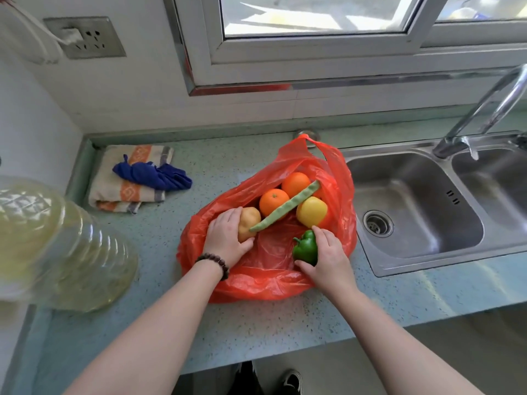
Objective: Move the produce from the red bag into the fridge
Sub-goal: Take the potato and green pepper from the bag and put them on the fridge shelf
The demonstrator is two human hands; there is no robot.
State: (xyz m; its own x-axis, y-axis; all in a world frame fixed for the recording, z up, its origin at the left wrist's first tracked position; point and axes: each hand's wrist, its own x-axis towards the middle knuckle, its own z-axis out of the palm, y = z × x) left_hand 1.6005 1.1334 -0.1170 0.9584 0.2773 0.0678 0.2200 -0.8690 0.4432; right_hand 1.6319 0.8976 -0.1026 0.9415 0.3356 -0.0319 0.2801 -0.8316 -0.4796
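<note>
The red bag lies open on the speckled counter, left of the sink. Inside it are two oranges, a yellow pepper and a long green bean pod lying across them. My left hand is wrapped around a tan potato at the bag's left side. At the bag's right side my right hand grips a green bell pepper. No fridge is in view.
A double steel sink with a tap sits to the right. At the back left lie a folded towel and a blue cloth. A large oil bottle stands at the left. A window is behind the counter.
</note>
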